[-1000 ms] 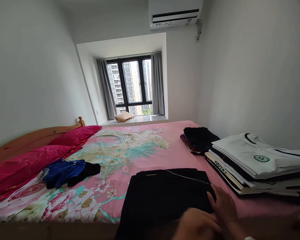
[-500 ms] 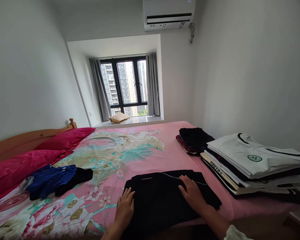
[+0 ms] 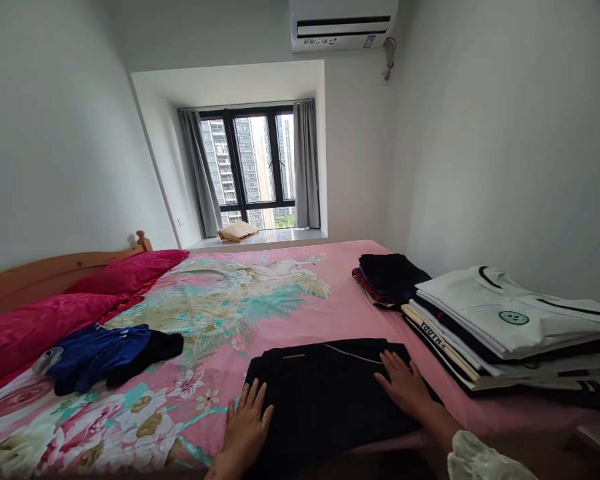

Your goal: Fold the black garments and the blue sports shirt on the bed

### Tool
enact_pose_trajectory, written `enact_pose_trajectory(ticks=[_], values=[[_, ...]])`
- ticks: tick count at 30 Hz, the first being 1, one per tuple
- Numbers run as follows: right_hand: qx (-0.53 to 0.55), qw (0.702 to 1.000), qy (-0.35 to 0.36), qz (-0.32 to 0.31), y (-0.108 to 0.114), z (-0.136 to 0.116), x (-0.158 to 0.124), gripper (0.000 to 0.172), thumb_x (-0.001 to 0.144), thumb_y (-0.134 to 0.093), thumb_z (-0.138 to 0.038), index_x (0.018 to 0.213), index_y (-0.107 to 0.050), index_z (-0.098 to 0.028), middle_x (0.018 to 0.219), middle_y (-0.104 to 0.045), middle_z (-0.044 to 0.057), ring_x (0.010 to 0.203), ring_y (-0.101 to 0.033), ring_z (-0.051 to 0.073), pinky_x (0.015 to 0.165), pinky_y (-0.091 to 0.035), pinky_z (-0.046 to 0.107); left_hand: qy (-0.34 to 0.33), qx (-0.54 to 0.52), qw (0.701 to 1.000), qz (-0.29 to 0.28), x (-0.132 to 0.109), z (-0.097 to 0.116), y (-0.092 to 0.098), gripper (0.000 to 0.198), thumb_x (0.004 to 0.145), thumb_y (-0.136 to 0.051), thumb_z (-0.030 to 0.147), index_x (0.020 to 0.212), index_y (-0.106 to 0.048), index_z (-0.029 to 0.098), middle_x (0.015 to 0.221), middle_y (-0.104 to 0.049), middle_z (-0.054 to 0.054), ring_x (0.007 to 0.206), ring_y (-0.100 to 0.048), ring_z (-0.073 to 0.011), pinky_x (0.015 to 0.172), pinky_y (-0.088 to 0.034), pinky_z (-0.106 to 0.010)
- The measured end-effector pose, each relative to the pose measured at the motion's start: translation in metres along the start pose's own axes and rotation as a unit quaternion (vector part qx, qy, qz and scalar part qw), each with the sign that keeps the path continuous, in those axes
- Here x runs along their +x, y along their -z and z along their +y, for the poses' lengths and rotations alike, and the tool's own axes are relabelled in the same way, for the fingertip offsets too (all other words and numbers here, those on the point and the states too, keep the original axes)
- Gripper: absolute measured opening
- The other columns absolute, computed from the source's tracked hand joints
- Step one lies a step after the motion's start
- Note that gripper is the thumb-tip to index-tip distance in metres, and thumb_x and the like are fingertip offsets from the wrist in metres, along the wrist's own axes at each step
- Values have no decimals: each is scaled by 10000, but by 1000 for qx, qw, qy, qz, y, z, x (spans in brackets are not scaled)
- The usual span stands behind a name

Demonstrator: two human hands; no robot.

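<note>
A folded black garment (image 3: 325, 400) with a thin pale line across its upper part lies flat at the near edge of the bed. My left hand (image 3: 247, 420) rests on its left edge, fingers stretched out and pointing away from me. On the garment's right side lies my right hand (image 3: 405, 383), palm down with the fingers apart. Neither hand grips the cloth. The garment's near edge drops out of sight at the bottom of the view.
To the right stands a tall stack of folded shirts (image 3: 510, 333), with a smaller dark clothes pile (image 3: 393, 277) behind it. A crumpled blue and black garment (image 3: 105, 353) lies on the left, near red pillows (image 3: 45, 323). All rest on the pink floral bedspread (image 3: 280, 320).
My right hand has slid to the right across the black garment. My left hand now lies flatter, its fingers more spread, still at the left edge. The view has shifted slightly.
</note>
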State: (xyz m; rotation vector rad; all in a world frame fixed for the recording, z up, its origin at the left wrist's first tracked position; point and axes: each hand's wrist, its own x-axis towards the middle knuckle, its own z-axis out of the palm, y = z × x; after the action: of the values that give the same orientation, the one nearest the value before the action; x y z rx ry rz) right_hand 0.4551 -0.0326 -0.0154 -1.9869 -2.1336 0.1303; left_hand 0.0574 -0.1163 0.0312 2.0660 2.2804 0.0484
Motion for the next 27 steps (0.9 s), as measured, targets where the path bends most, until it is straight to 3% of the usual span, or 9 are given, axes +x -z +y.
enact_pose_trajectory(ticks=[3,7,11,14,19,22,25,27], values=[[13,1000,-6,-6,2,-4,3,664,848,-312,-568,1383,-362,-179,1477,-282,79,1368,-214,268,1087,-111,560,5,-16,1000,-8,3,-1,3,568,868,-305,432,1403,-319,241,1511,-213,-11,1393,-159,-238,1105,-120,-522],[25,1000,-12,3,16,-9,11,602,861,-316,-519,1321,-450,-155,1410,-405,108,1328,-306,270,1072,-166,554,17,-32,999,23,10,8,15,504,837,-398,384,1306,-478,217,1448,-375,-56,1366,-246,-255,1089,-169,-536],[30,999,10,33,26,-9,20,568,893,-258,-484,1320,-455,-164,1406,-417,76,1342,-281,227,1106,-133,487,-70,-77,991,80,22,42,31,431,863,-364,279,1263,-514,222,1429,-409,-41,1366,-252,-217,1105,-171,-510],[20,1000,14,12,17,0,23,583,898,-239,-482,1369,-386,-171,1452,-345,50,1366,-226,214,1118,-106,479,-149,-115,978,85,32,82,36,434,873,-340,240,1282,-485,243,1443,-387,-19,1364,-259,-189,1112,-181,-498],[1,1000,3,14,-8,13,23,613,901,-223,-505,1418,-287,-183,1494,-250,31,1383,-170,213,1121,-114,485,-232,-139,962,39,56,150,20,470,888,-308,270,1346,-409,244,1475,-325,-19,1380,-213,-195,1121,-155,-518],[0,1000,7,25,-14,15,24,621,902,-222,-519,1423,-275,-184,1496,-245,30,1381,-176,217,1123,-118,482,-274,-152,950,23,69,179,4,486,899,-308,360,1368,-378,254,1486,-299,-28,1387,-186,-218,1121,-96,-550],[6,1000,8,28,-14,17,25,625,903,-220,-534,1427,-265,-198,1494,-250,23,1382,-173,216,1124,-121,479,-296,-148,944,13,80,189,-9,535,895,-295,483,1389,-339,281,1489,-293,-33,1390,-174,-238,1116,-45,-573],[10,1000,7,28,-13,18,25,626,902,-220,-541,1429,-260,-206,1493,-254,19,1383,-170,213,1124,-128,477,-292,-134,947,4,87,183,-14,587,874,-298,559,1404,-299,307,1500,-264,-25,1392,-162,-247,1113,-20,-579]])
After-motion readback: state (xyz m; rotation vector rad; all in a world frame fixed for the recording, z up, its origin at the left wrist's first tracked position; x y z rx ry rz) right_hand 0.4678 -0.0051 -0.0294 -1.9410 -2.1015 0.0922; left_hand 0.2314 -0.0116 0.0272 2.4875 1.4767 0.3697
